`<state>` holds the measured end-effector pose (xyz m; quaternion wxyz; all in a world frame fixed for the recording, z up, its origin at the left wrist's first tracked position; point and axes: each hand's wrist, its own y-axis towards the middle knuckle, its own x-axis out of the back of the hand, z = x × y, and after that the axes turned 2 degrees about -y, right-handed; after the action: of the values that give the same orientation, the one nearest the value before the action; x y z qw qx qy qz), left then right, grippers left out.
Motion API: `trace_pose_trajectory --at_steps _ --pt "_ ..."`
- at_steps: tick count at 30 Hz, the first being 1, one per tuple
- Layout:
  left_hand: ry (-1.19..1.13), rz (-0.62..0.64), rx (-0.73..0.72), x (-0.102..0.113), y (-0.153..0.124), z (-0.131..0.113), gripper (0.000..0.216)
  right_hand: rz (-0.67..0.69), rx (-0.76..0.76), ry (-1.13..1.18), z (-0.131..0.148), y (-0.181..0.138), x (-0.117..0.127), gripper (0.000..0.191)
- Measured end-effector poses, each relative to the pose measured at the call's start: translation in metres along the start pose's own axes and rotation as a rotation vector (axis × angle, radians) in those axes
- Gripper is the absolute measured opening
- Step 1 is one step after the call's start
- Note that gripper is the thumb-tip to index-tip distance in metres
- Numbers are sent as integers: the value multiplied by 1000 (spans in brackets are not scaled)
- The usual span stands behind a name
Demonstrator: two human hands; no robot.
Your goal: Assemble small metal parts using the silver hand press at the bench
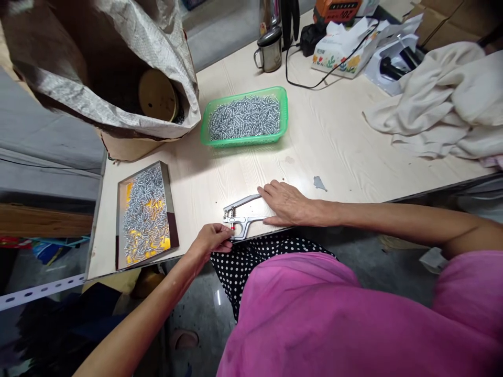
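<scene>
Silver snap pliers (244, 222) with a spring and a C-shaped jaw lie at the front edge of the table, jaw to the left. My right hand (288, 204) grips their two spread handles, fingers on the upper one and thumb by the lower. At the jaw, my left hand (214, 238) has its fingertips pinched together; what they hold is hidden. A small red spot shows in the jaw beside those fingertips. Left of this hand, a shallow tray (171, 220) holds many small silver metal pieces over a yellow bottom.
Behind the pliers stands a green basket (205, 128) full of silver screw-like pieces. A large open sack (184, 68) with a round tin inside takes up the back left. A metal mug (271, 55), a tissue pack (338, 52), a black cable and a cream cloth (440, 99) lie farther back.
</scene>
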<state>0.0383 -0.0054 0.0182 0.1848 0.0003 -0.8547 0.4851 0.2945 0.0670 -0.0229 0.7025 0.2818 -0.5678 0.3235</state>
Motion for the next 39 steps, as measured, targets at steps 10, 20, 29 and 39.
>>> trace_pose_trajectory --at_steps 10,20,29,39 --pt "888 -495 -1034 -13 25 -5 56 40 182 -68 5 53 8 45" --pt "959 -341 -1048 3 64 -29 22 77 205 0 1 84 -8 14" --pt "849 -466 -1067 -8 64 -15 32 115 184 4 -14 88 3 35" --pt "735 -458 -1164 -81 38 35 47 80 184 -46 -37 113 10 17"
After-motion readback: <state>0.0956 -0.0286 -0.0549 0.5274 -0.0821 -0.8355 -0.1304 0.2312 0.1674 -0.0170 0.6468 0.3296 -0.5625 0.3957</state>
